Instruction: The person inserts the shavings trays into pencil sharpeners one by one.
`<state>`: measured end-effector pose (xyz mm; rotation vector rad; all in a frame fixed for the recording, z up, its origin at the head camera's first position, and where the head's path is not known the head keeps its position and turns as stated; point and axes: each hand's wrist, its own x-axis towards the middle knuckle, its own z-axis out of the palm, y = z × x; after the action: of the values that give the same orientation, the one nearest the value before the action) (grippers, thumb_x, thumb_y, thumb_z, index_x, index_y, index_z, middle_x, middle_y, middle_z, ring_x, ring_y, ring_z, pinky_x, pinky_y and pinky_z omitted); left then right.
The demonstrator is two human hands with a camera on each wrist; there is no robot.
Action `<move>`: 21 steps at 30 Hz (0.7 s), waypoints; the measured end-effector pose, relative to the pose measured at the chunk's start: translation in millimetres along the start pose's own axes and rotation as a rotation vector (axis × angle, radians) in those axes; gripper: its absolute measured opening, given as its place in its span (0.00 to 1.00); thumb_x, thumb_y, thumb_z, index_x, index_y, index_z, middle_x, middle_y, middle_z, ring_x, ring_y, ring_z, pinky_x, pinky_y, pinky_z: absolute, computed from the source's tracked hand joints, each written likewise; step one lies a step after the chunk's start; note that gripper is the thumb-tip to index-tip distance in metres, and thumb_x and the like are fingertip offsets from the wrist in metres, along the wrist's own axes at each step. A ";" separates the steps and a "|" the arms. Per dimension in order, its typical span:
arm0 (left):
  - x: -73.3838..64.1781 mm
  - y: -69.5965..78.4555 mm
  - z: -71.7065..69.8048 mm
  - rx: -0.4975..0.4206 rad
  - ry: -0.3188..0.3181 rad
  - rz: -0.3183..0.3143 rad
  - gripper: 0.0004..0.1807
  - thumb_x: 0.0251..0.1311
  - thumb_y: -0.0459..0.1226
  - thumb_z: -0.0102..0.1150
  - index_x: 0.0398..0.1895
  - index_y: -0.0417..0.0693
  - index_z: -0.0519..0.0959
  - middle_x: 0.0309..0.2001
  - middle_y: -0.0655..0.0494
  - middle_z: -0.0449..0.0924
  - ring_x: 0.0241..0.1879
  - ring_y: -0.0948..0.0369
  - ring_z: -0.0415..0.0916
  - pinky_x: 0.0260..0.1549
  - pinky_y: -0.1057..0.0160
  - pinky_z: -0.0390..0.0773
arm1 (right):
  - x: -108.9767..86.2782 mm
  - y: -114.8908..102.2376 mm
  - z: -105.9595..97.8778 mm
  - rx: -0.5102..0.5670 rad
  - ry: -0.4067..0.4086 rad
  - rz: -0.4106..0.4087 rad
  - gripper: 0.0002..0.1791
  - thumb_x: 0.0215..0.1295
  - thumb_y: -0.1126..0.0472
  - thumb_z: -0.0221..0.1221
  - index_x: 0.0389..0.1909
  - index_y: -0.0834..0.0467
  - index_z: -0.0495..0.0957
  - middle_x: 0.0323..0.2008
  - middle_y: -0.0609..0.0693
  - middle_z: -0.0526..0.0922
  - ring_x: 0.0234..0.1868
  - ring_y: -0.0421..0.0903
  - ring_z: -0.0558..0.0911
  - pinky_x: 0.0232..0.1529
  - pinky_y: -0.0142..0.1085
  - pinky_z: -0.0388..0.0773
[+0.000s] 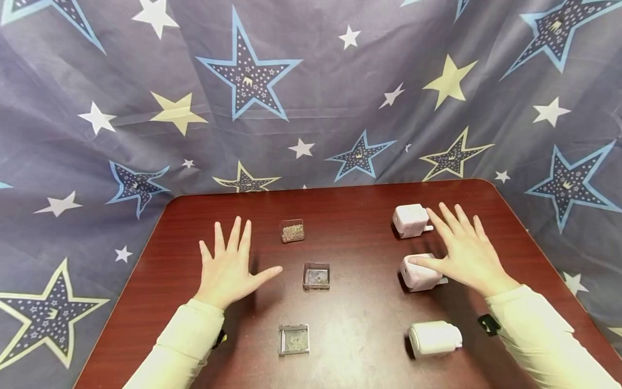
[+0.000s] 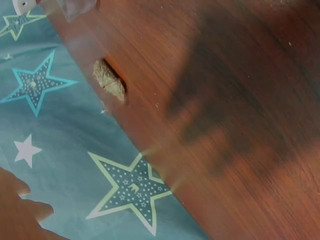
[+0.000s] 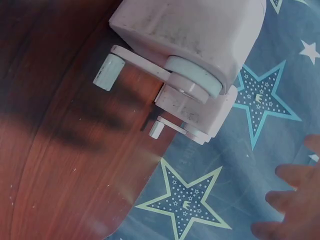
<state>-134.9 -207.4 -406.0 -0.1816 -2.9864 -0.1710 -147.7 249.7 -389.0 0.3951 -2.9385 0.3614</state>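
My left hand is spread over the table, left of the clear shavings trays, with nothing in it. Its fingertips show at the lower left of the left wrist view. My right hand, fingers spread, hovers beside two pink crank pencil sharpeners, the far one and the middle one; its thumb overlaps the middle one in the head view. A crank handle stands out in the right wrist view. The third sharpener, paler, lies nearest me. The far tray is heaped with shavings; the middle tray and near tray hold a few bits.
The dark red wooden table has rounded far corners. A grey curtain with star prints hangs behind it and at both sides. The trays stand in a loose column left of centre, the sharpeners in another on the right.
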 end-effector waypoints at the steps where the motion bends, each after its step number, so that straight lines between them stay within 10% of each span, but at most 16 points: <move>1: -0.8 0.3 0.2 0.001 0.006 0.005 0.69 0.41 0.82 0.46 0.80 0.51 0.45 0.81 0.49 0.41 0.77 0.34 0.33 0.64 0.22 0.38 | -0.6 -0.5 -0.8 -0.002 0.004 -0.007 0.62 0.47 0.22 0.61 0.77 0.54 0.55 0.76 0.64 0.54 0.77 0.66 0.48 0.72 0.66 0.40; 21: -35.3 18.8 4.0 0.036 0.035 0.232 0.62 0.47 0.77 0.51 0.78 0.48 0.52 0.80 0.52 0.47 0.79 0.43 0.35 0.69 0.29 0.42 | -28.9 -16.5 -4.0 -0.040 0.062 -0.141 0.60 0.46 0.24 0.64 0.75 0.53 0.60 0.76 0.57 0.58 0.78 0.61 0.52 0.78 0.51 0.32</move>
<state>-98.4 -192.3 -413.3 -0.5112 -2.9016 -0.0931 -115.1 242.2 -386.9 0.5710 -2.8325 0.2910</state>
